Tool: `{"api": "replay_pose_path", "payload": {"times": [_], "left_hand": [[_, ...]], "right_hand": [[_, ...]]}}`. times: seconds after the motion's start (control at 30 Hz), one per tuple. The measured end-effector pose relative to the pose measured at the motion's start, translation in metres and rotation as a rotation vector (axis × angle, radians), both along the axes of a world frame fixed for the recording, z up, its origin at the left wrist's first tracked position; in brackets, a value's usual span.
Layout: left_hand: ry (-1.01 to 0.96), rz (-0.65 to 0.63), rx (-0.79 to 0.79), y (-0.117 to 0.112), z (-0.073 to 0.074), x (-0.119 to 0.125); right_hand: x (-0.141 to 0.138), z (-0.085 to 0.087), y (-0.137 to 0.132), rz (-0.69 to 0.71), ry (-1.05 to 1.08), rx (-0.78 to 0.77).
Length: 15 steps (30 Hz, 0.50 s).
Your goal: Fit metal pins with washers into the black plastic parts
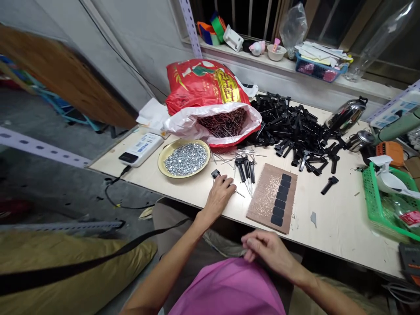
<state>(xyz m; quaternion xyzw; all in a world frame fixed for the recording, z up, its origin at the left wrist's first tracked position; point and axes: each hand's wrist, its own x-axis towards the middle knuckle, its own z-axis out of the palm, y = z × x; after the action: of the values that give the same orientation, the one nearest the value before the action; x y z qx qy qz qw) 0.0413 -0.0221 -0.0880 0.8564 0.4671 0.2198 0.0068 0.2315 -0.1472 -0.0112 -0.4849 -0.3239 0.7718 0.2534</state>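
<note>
My left hand (pixel 220 194) rests on the table with its fingers bent and closed around a small black plastic piece (pixel 215 173), whose head shows beyond the fingertips. Just to its right, several black plastic handles with thin metal rods (pixel 245 168) lie side by side. Over my lap, below the table's front edge, hangs my right hand (pixel 267 251). Its fingers are curled in against the thumb, and whatever may be between them is hidden. A brown board (pixel 262 197) with a row of black rectangular pads (pixel 280 204) lies on the table in front of it.
A yellow-rimmed dish (pixel 160 166) of small silvery metal parts stands left, beside a white power bank (pixel 141 148). Behind are a red sack (pixel 203 87) of metal rods and a heap of black plastic parts (pixel 288 122). A green basket (pixel 370 201) stands right.
</note>
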Motion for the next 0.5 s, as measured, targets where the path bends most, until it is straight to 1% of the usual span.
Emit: {"api": "replay_pose_path", "payload": {"times": [0.03,0.1,0.17,0.23,0.3,0.37,0.43,0.5], "left_hand": [[0.002,-0.025,-0.007,0.003,0.002,-0.001],[-0.033,-0.049,-0.014,0.007,0.01,-0.003],[-0.137,-0.024,-0.004,0.007,0.024,-0.002],[-0.288,0.032,0.01,0.003,0.04,0.003],[-0.427,0.048,0.001,-0.002,0.055,0.011],[-0.527,0.032,-0.041,-0.007,0.066,0.02],[-0.596,0.032,-0.075,-0.007,0.07,0.023],[-0.611,0.083,-0.061,0.0,0.069,0.015]], "right_hand": [[-0.002,0.003,0.011,-0.049,-0.044,0.034],[-0.008,0.004,0.034,-0.169,-0.084,0.034],[-0.014,0.001,0.053,-0.279,-0.106,0.036],[-0.021,-0.002,0.069,-0.379,-0.143,0.105],[-0.027,-0.004,0.081,-0.448,-0.171,0.239],[-0.032,-0.005,0.093,-0.458,-0.192,0.412],[-0.035,-0.005,0.105,-0.418,-0.245,0.595],[-0.036,0.001,0.116,-0.404,-0.342,0.778]]}}
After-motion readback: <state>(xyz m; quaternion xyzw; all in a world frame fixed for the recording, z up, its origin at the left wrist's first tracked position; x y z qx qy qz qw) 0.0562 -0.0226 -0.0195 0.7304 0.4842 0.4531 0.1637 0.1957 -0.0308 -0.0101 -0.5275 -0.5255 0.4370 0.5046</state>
